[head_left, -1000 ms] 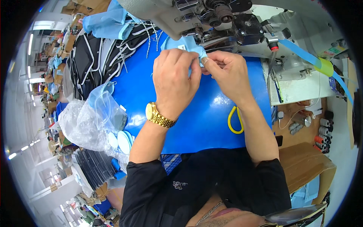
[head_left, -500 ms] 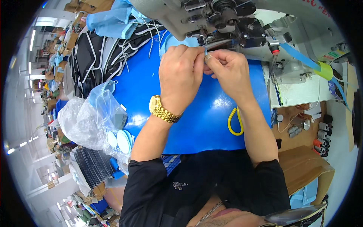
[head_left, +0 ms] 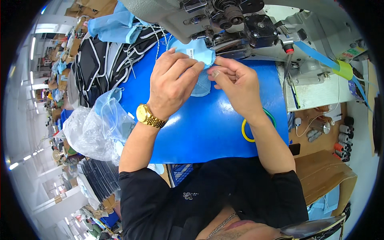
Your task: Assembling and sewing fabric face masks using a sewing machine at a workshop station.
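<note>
A light blue fabric piece [head_left: 199, 51] with a small white label lies by the needle area of a grey sewing machine [head_left: 236, 24]. A mesh part [head_left: 201, 85] of the same blue hangs from it toward me. My left hand [head_left: 174, 82], with a gold watch on its wrist, has its fingers bent over the left side of the piece. At the right edge of the fabric, my right hand [head_left: 237, 84] pinches with thumb and fingers. The fingertip contact is partly hidden on both sides.
Black bags with white piping [head_left: 94, 66] and blue mesh pieces [head_left: 114, 28] are heaped at the far left. A clear plastic bag [head_left: 94, 128] lies at the blue table's [head_left: 196, 136] left edge. Yellow [head_left: 245, 134] and green rings lie under my right forearm. Blue tape [head_left: 316, 54] feeds in from the right.
My left hand has moved left and slightly toward me, uncovering the labelled fabric and its mesh part. My right hand has shifted slightly toward me, and the green ring now shows beside its forearm.
</note>
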{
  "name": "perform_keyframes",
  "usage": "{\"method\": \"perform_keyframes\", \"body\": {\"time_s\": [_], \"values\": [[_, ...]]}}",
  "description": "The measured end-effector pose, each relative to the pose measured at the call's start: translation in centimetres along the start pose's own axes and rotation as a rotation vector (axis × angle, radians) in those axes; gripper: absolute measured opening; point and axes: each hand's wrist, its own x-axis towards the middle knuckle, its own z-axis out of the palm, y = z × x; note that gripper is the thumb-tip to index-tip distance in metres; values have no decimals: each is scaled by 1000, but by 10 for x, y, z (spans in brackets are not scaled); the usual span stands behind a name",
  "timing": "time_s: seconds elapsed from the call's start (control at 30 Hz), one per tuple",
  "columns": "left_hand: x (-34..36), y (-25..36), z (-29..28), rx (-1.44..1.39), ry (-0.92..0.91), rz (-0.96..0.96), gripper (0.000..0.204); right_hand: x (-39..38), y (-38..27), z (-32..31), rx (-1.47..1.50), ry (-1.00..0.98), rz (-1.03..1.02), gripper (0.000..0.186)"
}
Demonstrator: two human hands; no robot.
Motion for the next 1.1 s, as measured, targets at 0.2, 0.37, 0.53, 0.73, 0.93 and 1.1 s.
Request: {"method": "perform_keyframes", "body": {"time_s": [0.2,0.37,0.53,0.73,0.93,1.1], "values": [[8,7,-2,20,-32,43,26,-1,1,0,24,-57,-11,30],[7,7,-2,25,-44,27,25,-1,-1,0,33,-63,10,30],[8,6,-1,10,-29,34,26,2,-2,0,47,-77,35,30],[6,13,-2,19,-18,1,25,3,-3,0,65,-91,44,30],[7,12,-1,27,-23,-3,24,3,-2,1,71,-73,45,32],[10,12,-2,37,-26,-12,21,5,-2,2,75,-80,73,32]]}}
